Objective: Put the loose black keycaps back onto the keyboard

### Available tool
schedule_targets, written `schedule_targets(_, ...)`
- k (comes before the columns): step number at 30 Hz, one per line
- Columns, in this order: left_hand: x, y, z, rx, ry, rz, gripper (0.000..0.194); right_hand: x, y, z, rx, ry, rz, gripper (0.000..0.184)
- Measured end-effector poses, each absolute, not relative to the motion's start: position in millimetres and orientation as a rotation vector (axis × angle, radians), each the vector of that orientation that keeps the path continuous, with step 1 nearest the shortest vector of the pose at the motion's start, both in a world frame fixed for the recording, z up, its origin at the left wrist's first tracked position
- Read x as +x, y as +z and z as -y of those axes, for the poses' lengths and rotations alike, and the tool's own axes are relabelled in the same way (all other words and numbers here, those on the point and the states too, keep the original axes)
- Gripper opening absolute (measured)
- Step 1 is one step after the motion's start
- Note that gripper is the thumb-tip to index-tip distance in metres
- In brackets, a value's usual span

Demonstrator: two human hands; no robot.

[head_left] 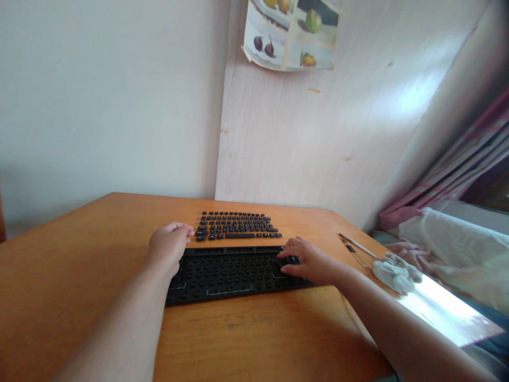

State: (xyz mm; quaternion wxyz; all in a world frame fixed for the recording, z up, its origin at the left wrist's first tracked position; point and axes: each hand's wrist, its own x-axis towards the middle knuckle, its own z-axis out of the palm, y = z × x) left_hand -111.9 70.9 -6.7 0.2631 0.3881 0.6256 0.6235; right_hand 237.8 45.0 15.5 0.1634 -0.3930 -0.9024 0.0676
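A black keyboard (234, 270) with most of its keycaps off lies on the wooden table, its bare key sockets showing. Behind it, loose black keycaps (240, 235) are laid out in rows, the long space bar in the front row. My left hand (169, 245) is over the keyboard's left end, beside the keycap rows. Its thumb and fingers are pinched together, and I cannot make out what is between them. On the keyboard's right end rests my right hand (308, 260), thumb and fingers apart, near a few black keys still in place there, partly hidden by the fingers.
To the right lie a thin pen-like stick (358, 245), a small wire tool (350, 248) and a crumpled grey-white cloth (397, 273). A shiny white sheet (445, 313) reaches past the table's right edge. Behind the table (99, 249) stands a wall with fruit pictures (292, 34).
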Motion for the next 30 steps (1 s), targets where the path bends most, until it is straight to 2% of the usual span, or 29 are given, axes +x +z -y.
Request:
schedule_targets(16,-113.3,-10.9,-73.1,1.078,1.675,-1.696,0.016,236.9,19.4,-45.9,-1.113,0.229,2.614,0.031)
schedule_targets(30,-111.5,-9.8,-71.8,1.08,1.652,-1.714,0.015,228.0,26.0,-41.4,-1.158,0.075,2.691,0.027)
